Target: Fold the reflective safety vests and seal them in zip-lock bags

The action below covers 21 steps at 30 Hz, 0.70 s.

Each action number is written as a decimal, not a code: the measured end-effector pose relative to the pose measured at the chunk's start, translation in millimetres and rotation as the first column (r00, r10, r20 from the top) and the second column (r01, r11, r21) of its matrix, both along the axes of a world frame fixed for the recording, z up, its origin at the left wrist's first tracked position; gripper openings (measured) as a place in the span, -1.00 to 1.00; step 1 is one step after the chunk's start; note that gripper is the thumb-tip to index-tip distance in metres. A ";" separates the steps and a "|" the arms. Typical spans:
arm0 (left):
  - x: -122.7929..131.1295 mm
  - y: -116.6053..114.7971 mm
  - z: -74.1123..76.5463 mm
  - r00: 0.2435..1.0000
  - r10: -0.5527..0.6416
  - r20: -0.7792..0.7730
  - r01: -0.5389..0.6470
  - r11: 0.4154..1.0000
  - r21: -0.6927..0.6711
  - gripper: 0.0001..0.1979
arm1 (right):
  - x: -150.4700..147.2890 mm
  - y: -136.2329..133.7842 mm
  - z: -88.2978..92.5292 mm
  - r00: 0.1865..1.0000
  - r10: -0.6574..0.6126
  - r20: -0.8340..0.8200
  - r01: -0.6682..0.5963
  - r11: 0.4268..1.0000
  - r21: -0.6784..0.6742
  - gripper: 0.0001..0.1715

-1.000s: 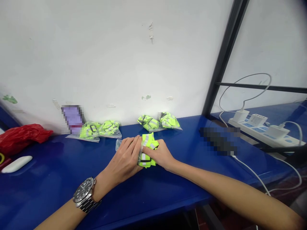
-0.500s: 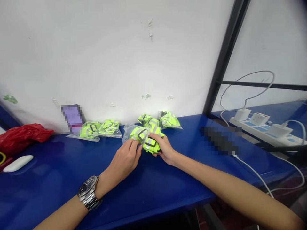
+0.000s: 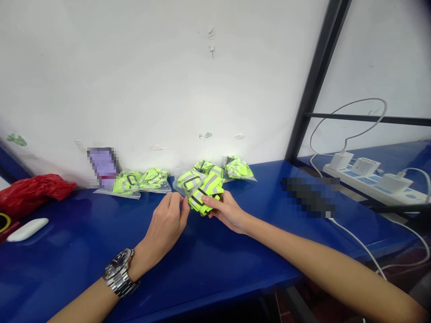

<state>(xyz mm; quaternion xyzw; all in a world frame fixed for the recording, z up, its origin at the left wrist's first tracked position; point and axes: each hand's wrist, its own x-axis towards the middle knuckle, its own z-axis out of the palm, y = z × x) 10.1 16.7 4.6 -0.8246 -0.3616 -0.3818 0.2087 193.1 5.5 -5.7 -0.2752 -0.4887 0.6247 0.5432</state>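
Note:
A folded neon-yellow vest with grey reflective strips and black trim sits partly inside a clear plastic bag, lifted just above the blue table. My right hand grips the vest from the right and below. My left hand, with a metal watch on the wrist, pinches the bag's edge at the left. Both hands are closed.
Bagged neon vests lie against the white wall: two at the left and two behind my hands. A red plastic bag and a white oval object lie far left. A power strip with chargers and white cables sits at the right.
The vest and bag have been raised off the table and turned toward the wall. My left hand went from lying over the bundle to pinching the bag's edge; more of the vest is inside the bag.

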 end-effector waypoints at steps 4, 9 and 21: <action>-0.5 0.5 1.0 0.994 -0.110 -0.021 0.109 0.993 -0.041 -0.88 | 0.2 -1.1 1.5 0.999 -0.045 0.030 0.044 0.999 0.032 -0.51; -2.1 4.7 -3.1 0.988 -0.145 -0.050 0.141 0.987 -0.083 -0.90 | 1.4 -2.4 2.5 0.982 -0.117 0.146 0.095 0.984 0.149 -0.58; -2.1 6.9 -0.3 0.960 -0.247 -0.130 0.238 0.968 -0.084 -0.85 | -9.2 1.6 -9.9 0.936 -0.310 0.166 0.275 0.939 0.205 -0.53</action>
